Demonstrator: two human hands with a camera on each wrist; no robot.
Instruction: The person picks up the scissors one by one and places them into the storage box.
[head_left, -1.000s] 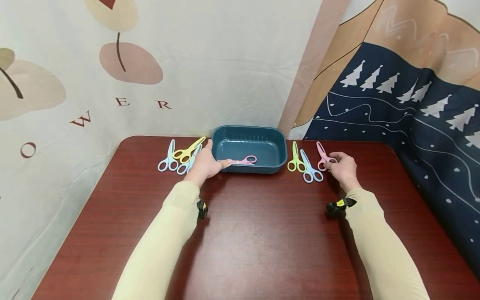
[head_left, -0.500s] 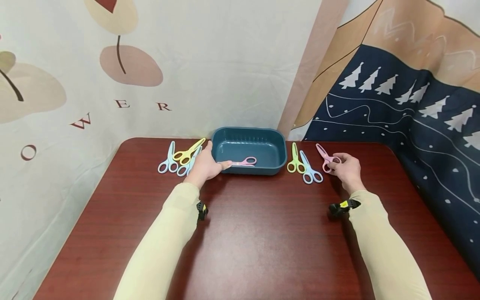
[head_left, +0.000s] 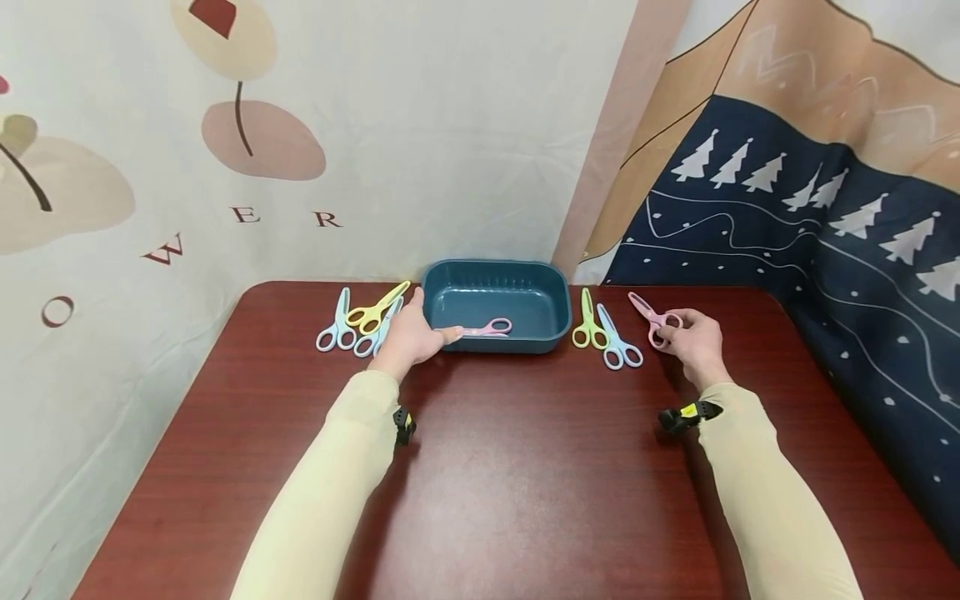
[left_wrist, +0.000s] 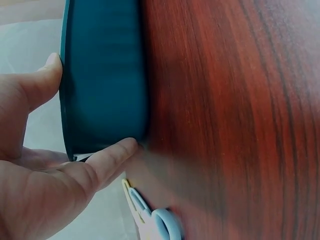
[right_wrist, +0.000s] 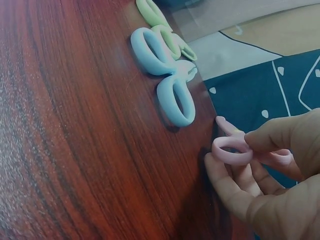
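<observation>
My left hand (head_left: pixel 412 333) holds the left end of a dark teal plastic bin (head_left: pixel 557 332), its thumb at the front rim and its fingers along the end wall. The left wrist view shows the thumb (left_wrist: pixel 47 75) on that bin's rim. A pair of pink scissors (head_left: pixel 495 327) lies inside, partly hidden by the front wall. At the right, my right hand (head_left: pixel 697 342) pinches another pair of pink scissors (right_wrist: pixel 232 151) by the handle loops, between thumb and fingers. The blades point away toward the back left, and the scissors are held close over the table.
Left of the bin lie light blue scissors (head_left: pixel 337 330), yellow scissors (head_left: pixel 369 317) and a second light blue pair (head_left: pixel 369 343), partly behind the left hand. Green scissors (head_left: pixel 588 325) and blue scissors (head_left: pixel 618 346) lie right of it. A patterned cloth (head_left: pixel 450 167) hangs behind the table (head_left: pixel 517 467).
My right hand has drawn the pink scissors slightly right, away from the blue pair, and turned them. The left hand stays on the bin. The head view has tilted slightly.
</observation>
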